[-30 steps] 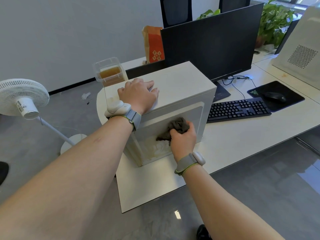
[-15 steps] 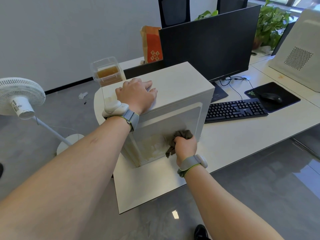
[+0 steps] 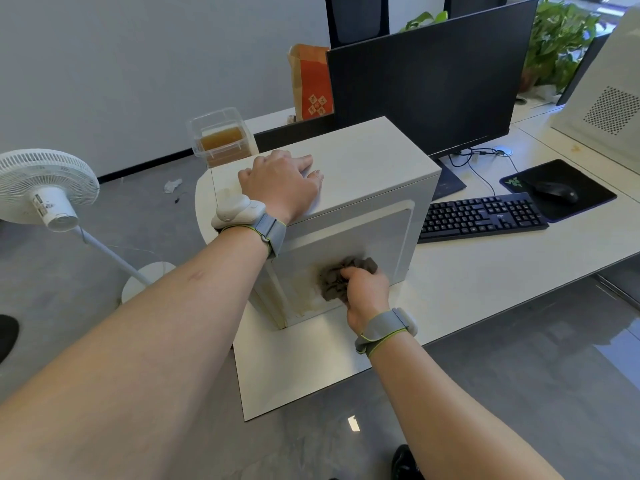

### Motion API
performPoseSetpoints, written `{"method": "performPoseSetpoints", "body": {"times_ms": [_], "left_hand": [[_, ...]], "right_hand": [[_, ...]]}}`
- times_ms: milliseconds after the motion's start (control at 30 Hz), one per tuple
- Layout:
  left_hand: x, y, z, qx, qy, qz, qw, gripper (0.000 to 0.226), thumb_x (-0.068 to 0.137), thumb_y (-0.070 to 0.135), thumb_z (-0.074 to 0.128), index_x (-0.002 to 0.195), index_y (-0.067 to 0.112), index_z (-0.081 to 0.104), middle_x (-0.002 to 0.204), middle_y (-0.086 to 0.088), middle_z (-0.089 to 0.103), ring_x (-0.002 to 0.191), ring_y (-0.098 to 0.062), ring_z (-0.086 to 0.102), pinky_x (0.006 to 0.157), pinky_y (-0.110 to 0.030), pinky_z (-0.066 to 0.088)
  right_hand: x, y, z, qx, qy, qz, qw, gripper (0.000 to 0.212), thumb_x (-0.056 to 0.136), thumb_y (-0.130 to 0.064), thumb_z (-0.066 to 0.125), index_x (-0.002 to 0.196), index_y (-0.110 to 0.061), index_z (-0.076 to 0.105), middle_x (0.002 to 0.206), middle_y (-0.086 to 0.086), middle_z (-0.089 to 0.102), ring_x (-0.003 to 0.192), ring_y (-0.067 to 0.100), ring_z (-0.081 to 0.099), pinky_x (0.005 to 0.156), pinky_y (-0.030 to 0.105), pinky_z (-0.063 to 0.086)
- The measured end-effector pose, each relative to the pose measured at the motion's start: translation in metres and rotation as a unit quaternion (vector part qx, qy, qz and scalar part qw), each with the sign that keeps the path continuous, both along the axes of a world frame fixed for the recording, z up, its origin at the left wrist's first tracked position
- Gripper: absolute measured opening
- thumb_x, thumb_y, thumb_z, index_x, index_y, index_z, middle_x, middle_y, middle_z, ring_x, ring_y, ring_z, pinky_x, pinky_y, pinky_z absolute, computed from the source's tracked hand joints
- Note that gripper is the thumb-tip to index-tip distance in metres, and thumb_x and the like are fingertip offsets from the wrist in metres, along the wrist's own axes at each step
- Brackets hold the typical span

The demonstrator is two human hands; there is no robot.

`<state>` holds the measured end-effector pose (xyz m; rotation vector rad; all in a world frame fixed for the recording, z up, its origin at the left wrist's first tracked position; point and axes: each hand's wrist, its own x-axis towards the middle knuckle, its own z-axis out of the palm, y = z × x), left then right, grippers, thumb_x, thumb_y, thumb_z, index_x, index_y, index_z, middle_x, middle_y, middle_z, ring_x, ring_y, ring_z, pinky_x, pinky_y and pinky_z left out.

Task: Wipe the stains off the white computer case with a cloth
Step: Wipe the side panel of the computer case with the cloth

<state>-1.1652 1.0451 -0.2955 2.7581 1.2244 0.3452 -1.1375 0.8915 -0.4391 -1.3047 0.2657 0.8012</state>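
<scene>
A white computer case (image 3: 363, 168) stands on the left end of a white desk (image 3: 485, 278). My left hand (image 3: 280, 183) lies flat on its top near the left edge. My right hand (image 3: 367, 289) grips a crumpled grey-brown cloth (image 3: 334, 280) and presses it against the lower part of the case's side panel. Yellowish-brown stains (image 3: 301, 299) smear the panel's lower left corner and bottom edge, just left of and below the cloth.
Right of the case lie a black keyboard (image 3: 481, 216), a mouse (image 3: 557, 192) on a black pad and a black monitor (image 3: 426, 77). Behind the case stand a clear box (image 3: 220, 136) and an orange paper bag (image 3: 310, 84). A white fan (image 3: 45, 185) stands on the floor at left.
My right hand has rubbed the cloth over the side panel, down and to the right and then back a little to the left. My left hand has stayed on the case's top.
</scene>
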Motion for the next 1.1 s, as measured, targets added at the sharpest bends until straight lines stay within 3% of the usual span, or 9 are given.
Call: {"method": "performPoseSetpoints", "body": {"times_ms": [100,300,433,500,633,833,933,1000,1100], "left_hand": [[0.001,0.002,-0.001,-0.006,0.004,0.001,1.000,0.043,0.095,0.060,0.038,0.130,0.047,0.061,0.138,0.006,0.056,0.129,-0.030,0.046,0.102,-0.050,0.032],[0.002,0.003,-0.003,-0.001,0.005,0.002,1.000,0.047,0.095,0.061,0.037,0.134,0.048,0.059,0.141,0.006,0.055,0.131,-0.029,0.045,0.103,-0.050,0.032],[0.001,0.002,-0.003,0.001,0.003,0.002,1.000,0.046,0.095,0.061,0.038,0.133,0.048,0.059,0.141,0.006,0.055,0.131,-0.030,0.045,0.103,-0.051,0.032],[0.000,0.001,-0.003,0.001,0.006,0.000,1.000,0.045,0.095,0.061,0.037,0.132,0.047,0.060,0.139,0.005,0.055,0.130,-0.030,0.046,0.102,-0.051,0.033],[0.002,0.001,-0.001,0.002,0.005,-0.001,1.000,0.041,0.094,0.060,0.037,0.121,0.044,0.064,0.133,0.005,0.058,0.126,-0.030,0.048,0.099,-0.050,0.034],[0.001,0.002,-0.003,0.004,0.006,-0.002,1.000,0.042,0.094,0.060,0.036,0.122,0.043,0.063,0.132,0.005,0.058,0.125,-0.030,0.048,0.099,-0.050,0.034],[0.001,0.001,-0.002,0.001,0.001,0.001,1.000,0.042,0.095,0.060,0.037,0.124,0.045,0.063,0.136,0.005,0.057,0.128,-0.029,0.047,0.101,-0.050,0.033],[0.001,0.002,-0.002,-0.004,-0.002,0.004,1.000,0.041,0.095,0.060,0.038,0.124,0.046,0.063,0.137,0.006,0.056,0.129,-0.029,0.046,0.101,-0.050,0.032],[0.001,0.000,-0.001,-0.003,-0.003,0.001,1.000,0.042,0.095,0.060,0.039,0.126,0.046,0.063,0.138,0.006,0.056,0.129,-0.029,0.046,0.102,-0.050,0.032]], "right_hand": [[-0.005,-0.001,0.004,0.025,-0.071,0.020,0.997,0.027,0.075,-0.013,0.072,0.100,-0.006,0.068,0.101,0.024,0.072,0.090,0.037,0.071,0.079,0.051,0.061],[-0.005,0.004,0.012,0.005,-0.012,0.018,1.000,0.010,0.091,-0.005,0.064,0.100,-0.006,0.062,0.073,0.011,0.067,0.058,0.024,0.065,0.052,0.032,0.053],[-0.007,0.008,0.018,0.036,-0.102,0.003,0.994,0.030,0.074,-0.023,0.074,0.097,-0.008,0.063,0.089,0.021,0.070,0.077,0.039,0.068,0.064,0.046,0.058],[-0.004,0.001,0.007,-0.001,-0.064,-0.020,0.998,0.020,0.080,-0.017,0.069,0.094,-0.005,0.063,0.081,0.014,0.066,0.068,0.030,0.063,0.056,0.037,0.054],[0.005,0.003,-0.011,-0.019,0.099,-0.005,0.995,0.021,0.087,-0.013,0.061,0.106,-0.004,0.063,0.088,0.015,0.066,0.073,0.031,0.064,0.062,0.038,0.052],[0.007,-0.009,-0.007,0.043,0.009,0.005,0.999,0.014,0.090,-0.001,0.060,0.104,0.000,0.063,0.089,0.020,0.067,0.076,0.035,0.065,0.059,0.038,0.054],[0.008,-0.013,-0.028,-0.012,0.087,-0.027,0.996,0.016,0.086,-0.007,0.057,0.101,-0.003,0.062,0.092,0.019,0.069,0.070,0.035,0.062,0.052,0.038,0.053],[0.011,-0.007,-0.035,-0.037,0.140,-0.020,0.989,0.017,0.086,-0.008,0.057,0.102,-0.003,0.062,0.092,0.018,0.069,0.076,0.034,0.064,0.065,0.042,0.056],[0.015,0.007,-0.029,-0.033,0.158,0.001,0.987,0.011,0.096,-0.004,0.052,0.087,-0.004,0.057,0.078,0.012,0.059,0.065,0.028,0.054,0.061,0.036,0.043]]}}
